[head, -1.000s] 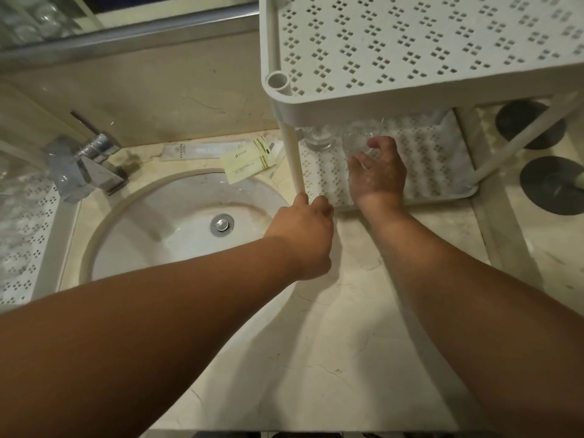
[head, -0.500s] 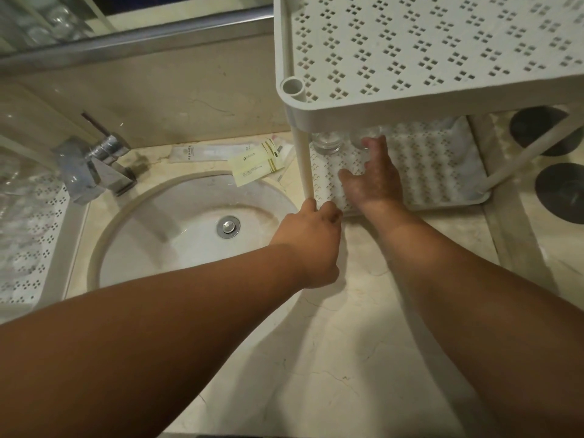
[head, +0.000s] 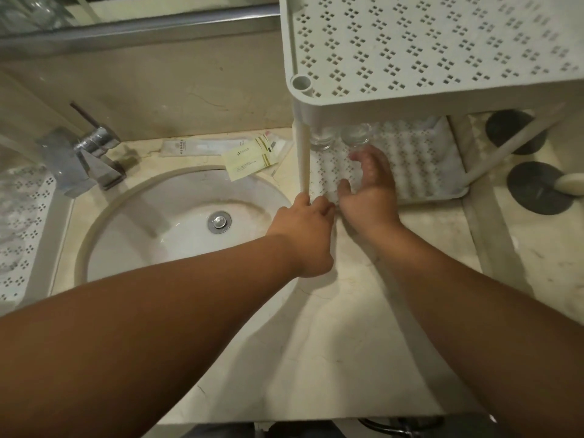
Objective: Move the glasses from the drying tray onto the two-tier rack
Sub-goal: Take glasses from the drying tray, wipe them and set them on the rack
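The white perforated two-tier rack (head: 442, 58) stands on the counter to the right of the sink. Two clear glasses (head: 322, 139) (head: 355, 135) stand side by side at the back left of its lower tier (head: 426, 172), partly hidden under the top tier. My right hand (head: 369, 188) hovers over the lower tier just in front of them, fingers spread and holding nothing. My left hand (head: 303, 229) grips the rack at the foot of its front-left leg (head: 303, 159). The drying tray (head: 28, 216) lies at the far left with blurred clear glasses on it.
A round white sink (head: 177, 222) with a chrome faucet (head: 85, 153) sits between tray and rack. Paper sachets (head: 249, 158) lie behind the basin. Two dark round discs (head: 534, 188) and a pale object (head: 568, 184) are on the counter at the right.
My right hand has let go of the second glass on the lower tier and drawn back toward me. My left hand stays on the rack's leg.
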Available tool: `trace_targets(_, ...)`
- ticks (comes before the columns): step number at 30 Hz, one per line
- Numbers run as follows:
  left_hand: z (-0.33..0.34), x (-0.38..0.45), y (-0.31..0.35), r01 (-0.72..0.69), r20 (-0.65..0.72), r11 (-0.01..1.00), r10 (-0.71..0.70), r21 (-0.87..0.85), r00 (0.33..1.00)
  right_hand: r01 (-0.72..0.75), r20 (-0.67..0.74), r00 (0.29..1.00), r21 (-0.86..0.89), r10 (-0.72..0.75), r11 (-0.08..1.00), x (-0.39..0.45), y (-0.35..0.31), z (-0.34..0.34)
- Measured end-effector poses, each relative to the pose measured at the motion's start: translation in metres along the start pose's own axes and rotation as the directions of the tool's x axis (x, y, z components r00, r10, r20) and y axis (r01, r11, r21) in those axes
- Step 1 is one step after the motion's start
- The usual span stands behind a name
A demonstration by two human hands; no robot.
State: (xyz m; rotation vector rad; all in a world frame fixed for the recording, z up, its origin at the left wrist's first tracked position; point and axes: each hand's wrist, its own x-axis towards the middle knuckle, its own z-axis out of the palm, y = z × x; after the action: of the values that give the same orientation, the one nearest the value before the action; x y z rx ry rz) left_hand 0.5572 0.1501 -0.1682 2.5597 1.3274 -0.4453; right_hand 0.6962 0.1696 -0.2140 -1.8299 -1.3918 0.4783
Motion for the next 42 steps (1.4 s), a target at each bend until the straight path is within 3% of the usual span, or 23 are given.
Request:
trace_targets(4,0.0,-0.012,-0.008,0.01,-0.03,0.993,-0.014,-0.12,0.999,0.009,0.027,1.0,-0.111,-0.006,0.994,-0.019,-0.011,-0.015)
trace_targets(14,-0.001,-0.092,-0.062,0.208,-0.061,0.936,-0.234,-0.285,0.97,0.12,0.014,0.993,0.009,-0.12,0.993,-0.086,-0.086,-0.011)
trace_targets(23,-0.032,-0.178,-0.152,0.321,-0.196,0.85,-0.429,-0.417,0.882,0.305,0.101,0.946,0.048,-0.309,0.951,-0.102,-0.181,0.047)
trace_targets(31,-0.058,-0.243,-0.232,0.363,-0.293,0.836,-0.499,-0.411,0.816,0.409,0.109,0.902,0.094,-0.417,0.908,-0.105,-0.271,0.101)
trace_targets(36,-0.08,-0.278,-0.269,0.341,-0.422,0.838,-0.517,-0.425,0.745,0.489,0.119,0.855,0.136,-0.505,0.861,-0.108,-0.324,0.128)
trace_targets(42,-0.092,-0.307,-0.311,0.337,-0.471,0.811,-0.561,-0.479,0.681,0.51,0.204,0.82,0.166,-0.535,0.844,-0.104,-0.376,0.155)
